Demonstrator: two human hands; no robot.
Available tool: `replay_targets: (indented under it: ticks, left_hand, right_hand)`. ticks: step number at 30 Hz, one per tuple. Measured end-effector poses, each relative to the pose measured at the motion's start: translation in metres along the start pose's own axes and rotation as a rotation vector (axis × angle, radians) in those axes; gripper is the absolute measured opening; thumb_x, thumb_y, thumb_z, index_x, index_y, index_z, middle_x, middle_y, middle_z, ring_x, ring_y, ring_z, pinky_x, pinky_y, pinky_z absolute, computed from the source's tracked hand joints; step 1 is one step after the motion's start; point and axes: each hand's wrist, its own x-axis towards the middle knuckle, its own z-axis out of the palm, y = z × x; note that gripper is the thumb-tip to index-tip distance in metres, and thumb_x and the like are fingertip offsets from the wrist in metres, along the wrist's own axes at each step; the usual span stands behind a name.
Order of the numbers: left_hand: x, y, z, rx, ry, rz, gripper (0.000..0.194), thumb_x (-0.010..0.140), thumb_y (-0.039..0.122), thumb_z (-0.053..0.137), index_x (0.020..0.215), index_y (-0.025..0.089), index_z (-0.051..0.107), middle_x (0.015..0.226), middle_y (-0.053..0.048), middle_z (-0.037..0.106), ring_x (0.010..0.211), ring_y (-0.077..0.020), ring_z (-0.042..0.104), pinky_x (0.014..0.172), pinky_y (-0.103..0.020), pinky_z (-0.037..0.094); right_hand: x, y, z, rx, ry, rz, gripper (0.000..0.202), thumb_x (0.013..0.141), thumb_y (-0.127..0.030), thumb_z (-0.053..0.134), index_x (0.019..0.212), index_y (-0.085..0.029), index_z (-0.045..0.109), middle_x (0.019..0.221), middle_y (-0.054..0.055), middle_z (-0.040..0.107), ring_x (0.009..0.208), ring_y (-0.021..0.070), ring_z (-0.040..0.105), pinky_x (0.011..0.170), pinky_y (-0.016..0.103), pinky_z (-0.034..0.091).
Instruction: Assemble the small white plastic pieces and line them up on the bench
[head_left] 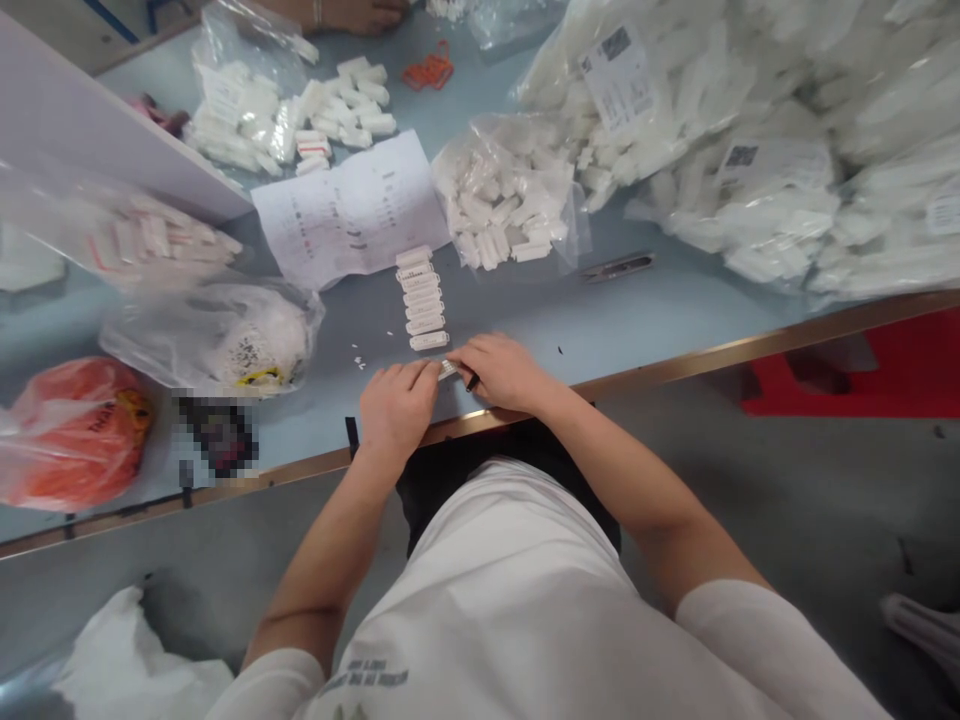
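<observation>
My left hand (399, 405) and my right hand (499, 370) meet near the table's front edge. Between their fingertips is a small white strip-like piece (448, 369), pinched from both sides and partly hidden. A short black thing (472, 382) shows under my right fingers; what it is I cannot make out. Just beyond my hands, a column of white plastic pieces (425, 309) lies on the table. A printed paper sheet (352, 210) rests behind the column, beside an open clear bag of white parts (510, 195).
Metal snips (617, 267) lie to the right. Large bags of white parts (697, 90) fill the back right. At left are a bag with a white bundle (262, 345), an orange bag (82, 435) and a blurred dark object (221, 433). Another person's hand (360, 14) rests at the far edge.
</observation>
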Motion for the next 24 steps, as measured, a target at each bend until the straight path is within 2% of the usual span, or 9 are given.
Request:
replay_targets:
  ticks: [6,10,14,20,24]
  left_hand:
    - [-0.003,-0.004,0.001,-0.041,-0.003,-0.025,0.03,0.098,0.026,0.048,0.115,0.026,0.072,0.116,-0.006,0.074,0.094,-0.0216,0.07,0.082,-0.035,0.049]
    - [-0.007,-0.004,0.0,0.0,0.031,-0.054,0.031,0.098,0.029,0.046,0.116,0.026,0.072,0.112,-0.006,0.076,0.093,-0.0226,0.07,0.079,-0.035,0.048]
    - [-0.01,-0.002,-0.002,0.048,-0.01,0.007,0.032,0.099,0.027,0.044,0.115,0.028,0.072,0.108,-0.005,0.076,0.084,-0.0212,0.069,0.073,-0.035,0.046]
    - [-0.013,0.0,-0.007,-0.003,-0.064,0.035,0.036,0.097,0.021,0.045,0.123,0.029,0.068,0.119,-0.008,0.073,0.088,-0.0223,0.069,0.075,-0.038,0.046]
    - [-0.013,0.0,-0.006,-0.025,-0.063,0.02,0.036,0.096,0.019,0.045,0.122,0.028,0.068,0.119,-0.01,0.073,0.089,-0.0227,0.069,0.077,-0.038,0.047]
  right_hand:
    - [0.0,0.0,0.0,0.022,-0.01,0.006,0.028,0.087,-0.01,0.052,0.108,-0.021,0.067,0.094,0.007,0.068,0.093,0.0228,0.057,0.081,0.034,0.035]
    - [0.0,0.001,0.0,0.01,-0.016,0.003,0.027,0.087,-0.011,0.052,0.108,-0.021,0.066,0.096,0.007,0.069,0.092,0.0227,0.057,0.08,0.034,0.035]
    - [0.0,0.0,-0.001,0.009,-0.019,0.008,0.028,0.087,-0.012,0.052,0.109,-0.021,0.066,0.098,0.007,0.069,0.093,0.023,0.057,0.081,0.034,0.036]
    - [-0.001,-0.001,-0.002,-0.027,-0.012,0.007,0.026,0.089,-0.013,0.051,0.11,-0.02,0.066,0.098,0.008,0.07,0.09,0.0226,0.058,0.08,0.034,0.036]
    - [-0.001,-0.001,-0.002,-0.026,-0.023,0.021,0.026,0.09,-0.014,0.052,0.11,-0.02,0.067,0.099,0.008,0.07,0.09,0.0229,0.059,0.081,0.034,0.037]
